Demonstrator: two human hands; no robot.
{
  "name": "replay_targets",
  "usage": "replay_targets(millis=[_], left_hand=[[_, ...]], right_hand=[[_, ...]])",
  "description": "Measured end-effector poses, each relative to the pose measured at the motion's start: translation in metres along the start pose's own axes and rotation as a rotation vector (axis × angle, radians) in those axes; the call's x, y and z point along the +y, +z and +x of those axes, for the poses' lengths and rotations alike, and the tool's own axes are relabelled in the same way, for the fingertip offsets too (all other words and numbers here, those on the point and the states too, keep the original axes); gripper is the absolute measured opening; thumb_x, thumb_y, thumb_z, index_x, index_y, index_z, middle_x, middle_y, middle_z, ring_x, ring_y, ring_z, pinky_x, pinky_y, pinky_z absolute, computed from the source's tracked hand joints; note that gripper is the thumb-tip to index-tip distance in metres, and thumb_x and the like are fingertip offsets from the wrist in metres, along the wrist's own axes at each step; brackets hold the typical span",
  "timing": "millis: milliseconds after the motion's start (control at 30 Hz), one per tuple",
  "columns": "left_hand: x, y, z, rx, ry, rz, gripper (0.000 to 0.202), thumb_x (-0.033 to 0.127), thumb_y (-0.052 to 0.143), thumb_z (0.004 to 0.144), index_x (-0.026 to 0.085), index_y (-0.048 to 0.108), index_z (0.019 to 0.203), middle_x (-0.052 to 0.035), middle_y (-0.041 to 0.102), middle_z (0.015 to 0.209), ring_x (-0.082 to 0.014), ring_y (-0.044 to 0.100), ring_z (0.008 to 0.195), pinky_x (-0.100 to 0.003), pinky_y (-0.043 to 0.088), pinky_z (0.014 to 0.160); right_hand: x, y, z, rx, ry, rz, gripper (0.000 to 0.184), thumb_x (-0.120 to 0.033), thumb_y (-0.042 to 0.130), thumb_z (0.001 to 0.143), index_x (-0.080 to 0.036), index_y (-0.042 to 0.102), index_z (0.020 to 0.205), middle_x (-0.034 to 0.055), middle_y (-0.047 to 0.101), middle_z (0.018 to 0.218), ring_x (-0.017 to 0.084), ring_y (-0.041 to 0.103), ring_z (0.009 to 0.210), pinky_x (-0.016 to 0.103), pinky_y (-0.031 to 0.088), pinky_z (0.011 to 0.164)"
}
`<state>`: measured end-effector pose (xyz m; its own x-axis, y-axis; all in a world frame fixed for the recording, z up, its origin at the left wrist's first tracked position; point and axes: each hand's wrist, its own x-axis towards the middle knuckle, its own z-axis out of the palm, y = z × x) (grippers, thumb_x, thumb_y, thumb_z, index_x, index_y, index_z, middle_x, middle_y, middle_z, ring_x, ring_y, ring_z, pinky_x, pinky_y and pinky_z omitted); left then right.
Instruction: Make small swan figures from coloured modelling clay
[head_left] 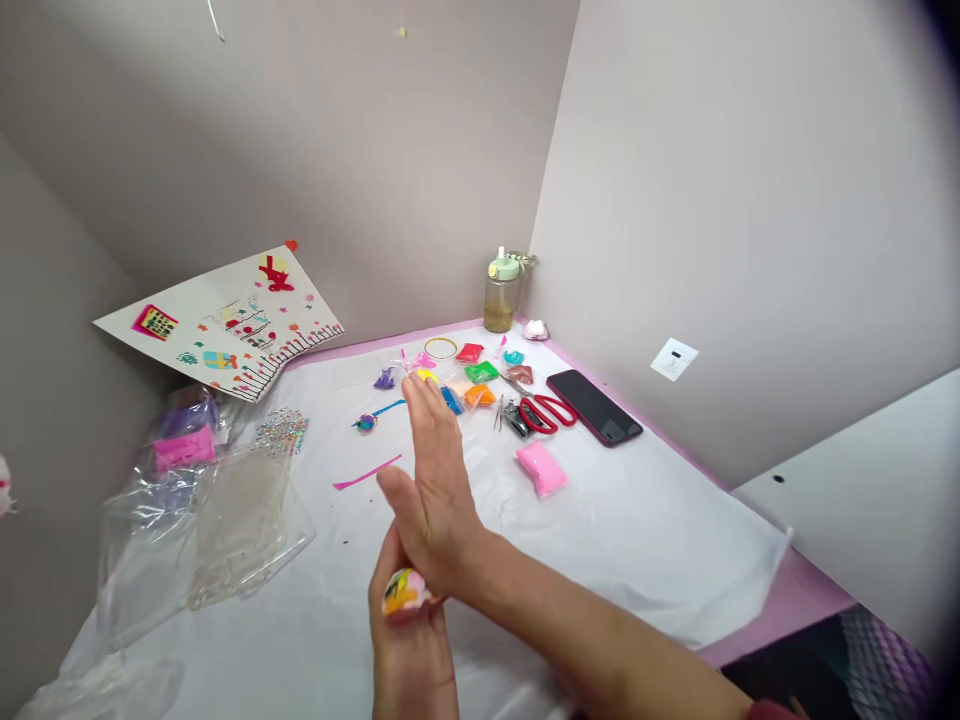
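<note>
At the left of the white-covered bench (615, 540), clear plastic sleeves (247, 525) lie in an untidy layer, with a bright pink packet (185, 450) on top and a decorated card (187, 335) leaning above them against the wall. Just right of these is a sheet of glittering gems (281, 432), then a thin pink strip (367, 472) and, beyond it, a small multicoloured blob (365, 423) at the end of a blue strip. Next come the hands, in front of the person near the middle. The left hand (412, 655) is underneath, palm up; its fingers are mostly hidden, so I cannot tell how far they are spread or curled. On its heel, close to the wrist, sits a marbled lump (405, 592) of yellow, orange, pink and white, roundish in what shows, with no clear long axis. The right hand (439, 480) slants across from the right, flat and open with fingers pointing away, its heel against the lump's right side, so the lump lies between both heels rather than under the fingers. Farther right are red-handled scissors (551, 413), a light pink packet (541, 469) and a dark phone (596, 407).
</note>
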<state>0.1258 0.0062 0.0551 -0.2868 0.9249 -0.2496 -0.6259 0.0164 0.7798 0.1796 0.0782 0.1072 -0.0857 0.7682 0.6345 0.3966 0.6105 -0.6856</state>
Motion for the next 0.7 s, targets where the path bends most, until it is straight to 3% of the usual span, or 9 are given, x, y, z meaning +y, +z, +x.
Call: replay_targets(millis=[100,167,267,367,500,600,667,700], left_hand=[[0.011,-0.014,0.014,-0.017,-0.075,-0.061,0.03,0.043,0.075,0.081,0.03,0.071,0.108,-0.0026,0.07,0.125,-0.0273,0.059,0.127,-0.034,0.054,0.101],[0.029,-0.023,0.022,-0.01,-0.053,-0.139,0.029,0.036,0.079,0.077,0.031,0.071,0.104,0.0003,0.071,0.121,-0.0284,0.061,0.125,-0.037,0.055,0.1],[0.052,-0.025,0.023,-0.006,0.003,-0.183,0.026,0.031,0.083,0.072,0.027,0.07,0.094,0.0,0.071,0.105,-0.031,0.062,0.122,-0.039,0.056,0.099],[0.055,-0.014,0.015,-0.049,0.034,0.006,0.025,0.041,0.08,0.077,0.023,0.063,0.08,0.0008,0.063,0.081,-0.0282,0.064,0.119,-0.037,0.056,0.097],[0.049,-0.005,0.01,-0.101,0.387,0.311,0.027,0.044,0.078,0.079,0.024,0.061,0.08,0.0034,0.062,0.076,-0.0173,0.069,0.092,-0.033,0.054,0.096],[0.048,-0.007,0.014,-0.262,0.381,0.32,0.034,0.048,0.083,0.07,0.023,0.061,0.075,0.0024,0.061,0.069,-0.0148,0.063,0.061,-0.031,0.059,0.071],[0.05,-0.008,0.015,-0.272,0.367,0.289,0.039,0.05,0.086,0.065,0.021,0.062,0.074,0.0002,0.062,0.07,-0.0152,0.06,0.058,-0.029,0.056,0.058],[0.051,-0.007,0.015,-0.242,0.367,0.282,0.038,0.051,0.083,0.07,0.019,0.064,0.079,-0.0015,0.064,0.077,-0.0162,0.061,0.064,-0.029,0.055,0.059]], right_hand=[[0.008,-0.023,-0.001,-0.024,0.115,0.154,0.053,-0.05,0.028,0.105,-0.022,0.034,0.15,0.0113,0.045,0.151,0.023,0.039,0.142,0.047,0.034,0.117],[0.005,-0.032,-0.012,-0.078,0.241,0.289,0.044,-0.045,0.032,0.105,-0.022,0.044,0.141,0.0104,0.055,0.139,0.02,0.051,0.13,0.039,0.042,0.11],[-0.005,-0.039,-0.032,-0.263,0.353,0.378,0.032,-0.045,0.058,0.094,-0.021,0.058,0.116,0.0052,0.066,0.109,0.017,0.064,0.096,0.03,0.053,0.086],[-0.011,-0.043,-0.042,-0.351,0.358,0.405,0.027,-0.044,0.071,0.084,-0.02,0.062,0.093,-0.0019,0.065,0.079,0.011,0.058,0.068,0.023,0.049,0.065],[-0.011,-0.046,-0.04,-0.221,0.144,0.364,0.032,-0.051,0.066,0.089,-0.019,0.063,0.09,-0.0018,0.062,0.072,0.008,0.054,0.058,0.019,0.046,0.057],[-0.012,-0.046,-0.032,-0.137,-0.137,0.259,0.037,-0.056,0.057,0.094,-0.019,0.063,0.092,-0.0017,0.062,0.067,0.008,0.051,0.052,0.02,0.046,0.054],[-0.016,-0.047,-0.023,-0.082,-0.248,0.133,0.038,-0.053,0.05,0.098,-0.018,0.064,0.092,0.0017,0.063,0.069,0.012,0.056,0.06,0.024,0.05,0.061],[-0.018,-0.046,-0.017,-0.057,-0.272,0.084,0.039,-0.052,0.049,0.099,-0.017,0.064,0.093,0.0055,0.065,0.075,0.015,0.06,0.069,0.028,0.052,0.067]])
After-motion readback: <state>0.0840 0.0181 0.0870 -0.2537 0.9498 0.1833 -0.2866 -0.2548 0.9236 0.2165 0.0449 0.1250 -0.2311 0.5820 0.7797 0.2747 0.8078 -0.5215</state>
